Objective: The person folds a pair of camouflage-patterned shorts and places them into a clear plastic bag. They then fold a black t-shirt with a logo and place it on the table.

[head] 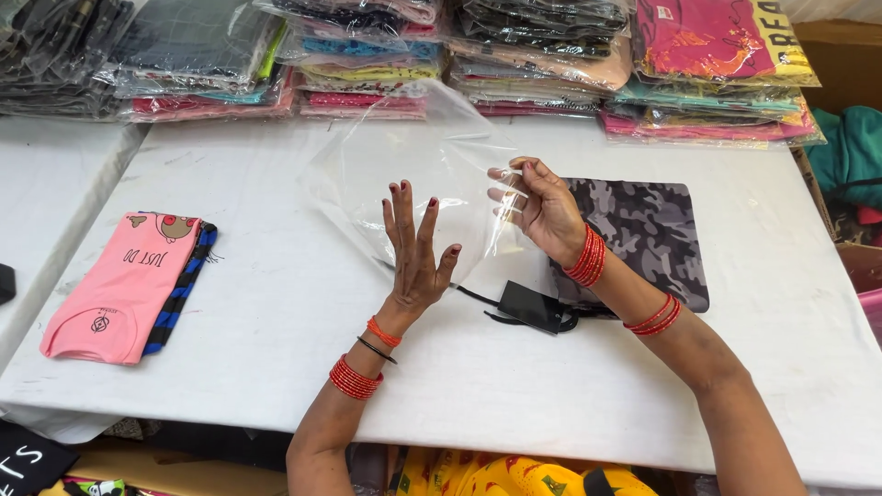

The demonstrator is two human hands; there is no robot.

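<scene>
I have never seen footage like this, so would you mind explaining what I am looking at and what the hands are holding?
There is one picture, taken by a camera worn on a person's head, looking down at their own two bare hands over a white table. The right hand pinches the edge of a clear plastic bag; the left hand is open, fingers spread, against or inside the bag. Under the right wrist lies a folded grey camouflage garment with a black tag. To the left lies a folded pink garment on a blue striped one. Stacks of bagged clothes line the far edge.
</scene>
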